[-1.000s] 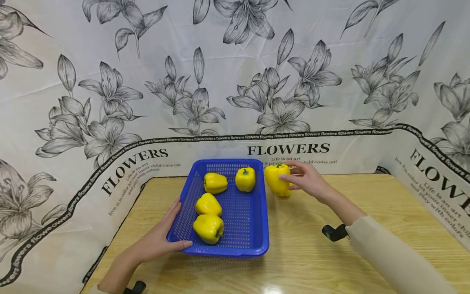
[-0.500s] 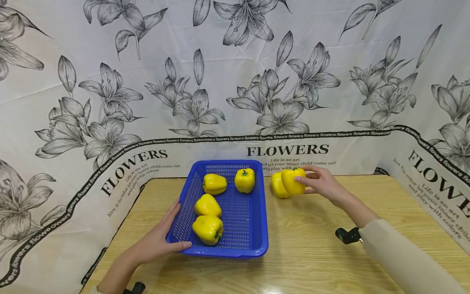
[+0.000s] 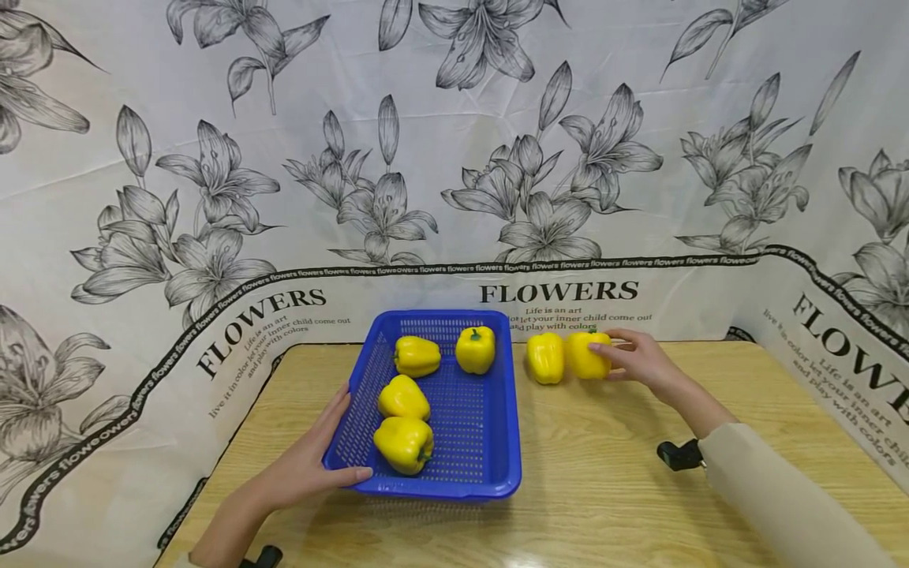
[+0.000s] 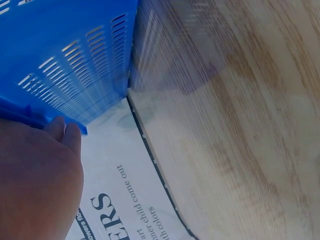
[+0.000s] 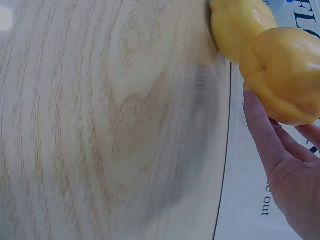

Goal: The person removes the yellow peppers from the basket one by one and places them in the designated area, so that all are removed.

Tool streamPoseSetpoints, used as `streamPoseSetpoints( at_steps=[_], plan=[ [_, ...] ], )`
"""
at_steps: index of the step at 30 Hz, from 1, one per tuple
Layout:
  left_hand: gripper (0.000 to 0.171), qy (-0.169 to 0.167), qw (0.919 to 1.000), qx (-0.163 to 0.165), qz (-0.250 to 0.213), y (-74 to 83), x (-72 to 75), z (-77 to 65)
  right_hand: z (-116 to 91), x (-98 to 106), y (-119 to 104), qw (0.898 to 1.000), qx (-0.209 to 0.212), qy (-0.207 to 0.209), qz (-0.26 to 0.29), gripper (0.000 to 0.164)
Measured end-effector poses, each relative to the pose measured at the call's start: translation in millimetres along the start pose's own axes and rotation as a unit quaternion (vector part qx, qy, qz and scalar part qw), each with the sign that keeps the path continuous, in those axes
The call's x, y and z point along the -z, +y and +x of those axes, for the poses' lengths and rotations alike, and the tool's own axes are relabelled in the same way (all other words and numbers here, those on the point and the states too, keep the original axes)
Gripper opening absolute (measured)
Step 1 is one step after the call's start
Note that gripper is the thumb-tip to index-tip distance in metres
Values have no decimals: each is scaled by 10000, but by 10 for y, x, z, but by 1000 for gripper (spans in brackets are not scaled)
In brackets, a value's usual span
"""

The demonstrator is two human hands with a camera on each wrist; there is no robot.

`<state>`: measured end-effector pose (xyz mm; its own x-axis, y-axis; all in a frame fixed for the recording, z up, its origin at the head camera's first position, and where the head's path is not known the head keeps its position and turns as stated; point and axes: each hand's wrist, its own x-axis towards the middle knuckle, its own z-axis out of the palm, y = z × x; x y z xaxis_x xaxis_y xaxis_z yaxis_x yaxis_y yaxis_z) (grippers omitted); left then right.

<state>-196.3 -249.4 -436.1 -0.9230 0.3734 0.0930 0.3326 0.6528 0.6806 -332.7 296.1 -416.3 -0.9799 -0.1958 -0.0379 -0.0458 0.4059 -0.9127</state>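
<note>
In the head view my right hand (image 3: 637, 361) grips a yellow bell pepper (image 3: 587, 355), thumb at its near side and fingers behind. Just left of it, another yellow bell pepper (image 3: 545, 358) stands on the table. The right wrist view shows the gripped pepper (image 5: 285, 75) from below, overlapping the other pepper (image 5: 235, 27). My left hand (image 3: 312, 457) holds the near left corner of a blue plastic basket (image 3: 514, 426), its thumb over the rim. Several yellow peppers lie inside, one of them (image 3: 403, 444) at the near left. The left wrist view shows fingers (image 4: 72, 137) curled at the basket's rim.
The basket stands on a light wooden table (image 3: 589, 489). A white cloth (image 3: 398, 237) printed with flowers and lettering hangs behind the table and along both sides. The two peppers outside are near the table's back edge, right of the basket.
My right hand has moved right with its pepper, away from the basket. The pepper behind it has come into full view, now beside it. My left hand and the basket stay put.
</note>
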Motion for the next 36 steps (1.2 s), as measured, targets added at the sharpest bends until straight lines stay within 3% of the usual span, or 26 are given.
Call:
streamPoseSetpoints(
  at_steps=[10,24,36],
  plan=[
    [111,7,10000,25,-39,24,-1,-11,83,45,152,9988,-465,115,-101,91],
    [111,12,10000,36,-59,40,5,-10,171,50,191,9967,-695,27,-409,91],
    [111,-10,10000,61,-73,20,-3,0,221,9,194,9944,-800,158,-676,75]
  ],
)
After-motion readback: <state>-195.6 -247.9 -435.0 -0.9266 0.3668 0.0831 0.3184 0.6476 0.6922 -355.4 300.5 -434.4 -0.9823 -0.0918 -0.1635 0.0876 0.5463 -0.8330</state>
